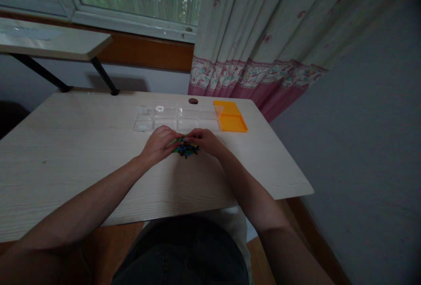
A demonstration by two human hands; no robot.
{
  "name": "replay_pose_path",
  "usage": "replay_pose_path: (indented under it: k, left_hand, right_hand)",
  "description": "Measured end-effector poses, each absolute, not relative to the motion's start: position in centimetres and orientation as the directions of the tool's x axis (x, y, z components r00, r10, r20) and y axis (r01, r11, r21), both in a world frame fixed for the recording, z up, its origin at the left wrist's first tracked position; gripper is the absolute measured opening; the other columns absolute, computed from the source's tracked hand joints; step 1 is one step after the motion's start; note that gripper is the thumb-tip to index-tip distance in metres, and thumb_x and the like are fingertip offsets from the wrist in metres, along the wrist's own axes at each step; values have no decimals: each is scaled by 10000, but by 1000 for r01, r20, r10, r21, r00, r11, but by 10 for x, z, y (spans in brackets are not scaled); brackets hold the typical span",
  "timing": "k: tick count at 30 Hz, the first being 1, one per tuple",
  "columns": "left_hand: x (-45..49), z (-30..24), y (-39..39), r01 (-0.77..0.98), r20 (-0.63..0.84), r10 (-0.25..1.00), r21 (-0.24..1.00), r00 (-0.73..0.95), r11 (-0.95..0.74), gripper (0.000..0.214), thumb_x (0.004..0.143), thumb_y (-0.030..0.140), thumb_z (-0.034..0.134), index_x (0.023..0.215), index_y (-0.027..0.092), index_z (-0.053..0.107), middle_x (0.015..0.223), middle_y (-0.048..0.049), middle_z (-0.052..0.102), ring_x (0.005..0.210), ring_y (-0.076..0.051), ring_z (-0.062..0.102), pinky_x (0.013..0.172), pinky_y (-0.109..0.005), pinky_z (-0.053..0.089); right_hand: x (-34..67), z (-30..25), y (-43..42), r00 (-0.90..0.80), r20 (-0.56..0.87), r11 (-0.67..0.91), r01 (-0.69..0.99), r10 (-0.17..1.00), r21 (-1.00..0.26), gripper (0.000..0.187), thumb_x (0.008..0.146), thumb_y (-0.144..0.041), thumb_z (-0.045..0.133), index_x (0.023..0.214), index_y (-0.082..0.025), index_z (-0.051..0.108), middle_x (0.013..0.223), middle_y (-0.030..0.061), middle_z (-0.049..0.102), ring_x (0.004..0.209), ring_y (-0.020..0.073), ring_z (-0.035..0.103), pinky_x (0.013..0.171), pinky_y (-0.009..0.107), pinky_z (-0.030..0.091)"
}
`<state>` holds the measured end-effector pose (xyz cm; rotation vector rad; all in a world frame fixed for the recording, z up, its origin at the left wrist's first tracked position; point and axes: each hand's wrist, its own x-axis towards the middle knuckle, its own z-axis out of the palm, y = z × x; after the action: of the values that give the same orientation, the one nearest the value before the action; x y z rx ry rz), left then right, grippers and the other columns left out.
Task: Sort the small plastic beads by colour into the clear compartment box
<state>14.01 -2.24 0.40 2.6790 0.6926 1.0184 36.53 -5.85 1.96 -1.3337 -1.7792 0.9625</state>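
Observation:
A small cluster of tiny blue, black and green pieces (187, 149) lies on the table in front of me. They look like small plastic parts, too small to name; patches of green show around and beneath them. My left hand (161, 144) reaches in from the left, its fingers drawn together at the cluster's upper left edge. From the right comes my right hand (207, 140), fingers curled and thumb close to the fingertips over the top of the cluster. The fingertips of both hands nearly meet. Whatever is pinched between them is too small to make out.
Behind my hands lies a clear plastic compartment tray (177, 118). An orange tray (233, 122) touches its right end. A round hole (193, 101) is cut near the back edge of the pale table (98, 153). A raised shelf (82, 48) stands at the back left; a curtain (243, 70) hangs behind.

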Motion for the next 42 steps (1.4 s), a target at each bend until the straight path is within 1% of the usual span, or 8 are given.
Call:
replay_pose_path:
  k: [5, 9, 17, 21, 24, 28, 36, 42]
  left_hand:
    - [138, 0, -19, 387, 595, 447, 236, 668, -891, 235, 954, 389, 569, 1073, 239, 706, 939, -52, 729, 913, -218, 626, 876, -390, 467]
    - [137, -2, -19, 412, 602, 435, 187, 669, -892, 222, 947, 398, 581, 1008, 228, 711, 908, -52, 724, 906, -221, 616, 855, -383, 465]
    - [138, -2, -16, 432, 631, 526, 313, 571, -846, 227, 935, 402, 601, 910, 205, 711, 867, -53, 718, 882, -210, 609, 851, -372, 476]
    - [133, 0, -8, 504, 643, 601, 360, 475, -785, 266, 939, 413, 581, 867, 189, 704, 868, -65, 720, 868, -212, 611, 863, -380, 462]
    - [126, 0, 0, 567, 637, 646, 370, 422, -736, 281, 937, 426, 570, 857, 190, 702, 862, -64, 719, 883, -221, 610, 885, -387, 447]
    - [116, -2, 12, 630, 652, 674, 370, 348, -683, 270, 923, 424, 581, 854, 198, 711, 884, -64, 713, 927, -237, 600, 914, -410, 422]
    - [110, -6, 17, 734, 601, 775, 435, 195, -522, 268, 884, 431, 631, 859, 182, 727, 989, -78, 661, 1061, -272, 499, 982, -460, 360]
    - [110, -3, 17, 773, 574, 808, 449, 134, -448, 233, 874, 411, 630, 858, 201, 729, 1022, -77, 656, 1102, -299, 467, 982, -469, 354]
  right_hand:
    - [361, 19, -60, -243, 32, 122, 363, 970, -924, 346, 794, -493, 700, 839, -157, 768, 675, -5, 672, 610, 101, 546, 578, 222, 406]
    - [358, 16, -60, -236, 33, 126, 392, 971, -911, 330, 817, -474, 685, 819, -153, 764, 663, -8, 660, 607, 104, 545, 578, 226, 403]
    - [364, 16, -55, -165, 187, 249, 575, 968, -779, 199, 882, -335, 659, 873, -190, 795, 814, 21, 696, 760, 128, 599, 701, 245, 432]
    - [373, 16, -52, -91, 235, 235, 663, 968, -711, 156, 888, -275, 663, 886, -192, 795, 845, 36, 705, 791, 137, 605, 738, 260, 444]
    - [377, 16, -51, -64, 247, 219, 708, 967, -672, 142, 888, -241, 667, 883, -170, 791, 841, 49, 700, 789, 137, 598, 749, 262, 443]
    - [379, 16, -50, -99, 260, 241, 763, 961, -599, 135, 889, -228, 666, 865, -171, 786, 831, 51, 694, 792, 144, 586, 774, 272, 439]
    - [378, 13, -53, -156, 237, 235, 903, 959, -360, 132, 874, -231, 666, 910, -190, 787, 900, 70, 713, 900, 199, 571, 872, 329, 397]
    - [377, 20, -57, -151, 208, 213, 922, 966, -324, 137, 881, -229, 651, 915, -199, 780, 935, 68, 719, 939, 207, 565, 865, 321, 379]
